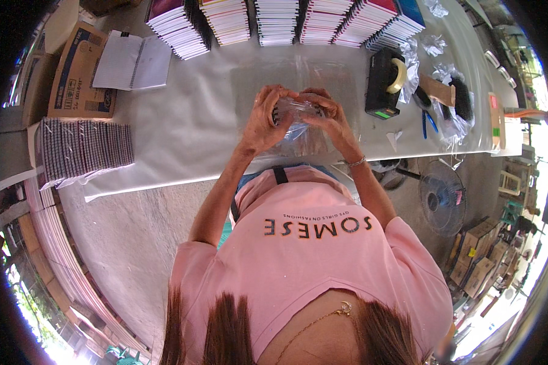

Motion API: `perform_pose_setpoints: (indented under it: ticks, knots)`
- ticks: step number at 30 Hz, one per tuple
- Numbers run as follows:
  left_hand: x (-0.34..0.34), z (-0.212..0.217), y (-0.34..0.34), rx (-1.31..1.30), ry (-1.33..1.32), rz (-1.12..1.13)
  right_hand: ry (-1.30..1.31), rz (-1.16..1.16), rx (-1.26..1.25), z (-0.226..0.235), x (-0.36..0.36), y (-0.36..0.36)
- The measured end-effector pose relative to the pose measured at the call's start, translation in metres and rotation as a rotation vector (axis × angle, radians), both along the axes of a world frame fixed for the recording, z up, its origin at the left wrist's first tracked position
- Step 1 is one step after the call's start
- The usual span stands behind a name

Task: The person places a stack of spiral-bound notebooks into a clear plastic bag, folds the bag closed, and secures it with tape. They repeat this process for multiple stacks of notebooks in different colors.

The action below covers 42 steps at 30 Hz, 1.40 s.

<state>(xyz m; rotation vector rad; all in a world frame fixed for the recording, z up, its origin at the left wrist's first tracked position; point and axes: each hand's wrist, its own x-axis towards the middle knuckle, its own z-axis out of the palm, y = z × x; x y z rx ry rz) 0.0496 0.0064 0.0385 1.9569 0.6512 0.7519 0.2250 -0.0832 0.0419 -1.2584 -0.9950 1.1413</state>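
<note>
Both hands meet at the middle of the table, over a bundle of crinkled clear plastic. My left hand has its fingers curled round the plastic's left side. From the right, my right hand grips the other side, with its fingertips close to the left ones. Dark coil-like loops show at the edges of the bundle, but what is inside cannot be made out. Beneath the hands, flat clear plastic sheets lie on the white table cover.
Several stacks of spiral notebooks line the far edge. At left are an open notebook, a cardboard box and a wrapped notebook stack. A black tape dispenser, crumpled plastic and a blue-handled tool lie right. A fan stands below.
</note>
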Motion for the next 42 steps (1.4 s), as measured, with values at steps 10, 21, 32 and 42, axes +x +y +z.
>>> perform_pose_setpoints:
  ticks: [10,21,32,42]
  knots:
    - [0.002,-0.002,0.003,0.042,-0.007,0.01,-0.042,-0.032,0.053,-0.01,0.002,0.002]
    - [0.004,0.012,0.012,0.073,-0.003,0.026,-0.54,-0.062,0.218,-0.001,0.001,-0.001]
    - [-0.002,0.034,0.017,0.447,0.208,-0.17,-0.97,0.09,0.169,0.014,0.005,-0.01]
    - [-0.013,0.028,0.021,0.581,0.346,-0.294,-1.073,0.003,0.219,0.008,-0.01,-0.013]
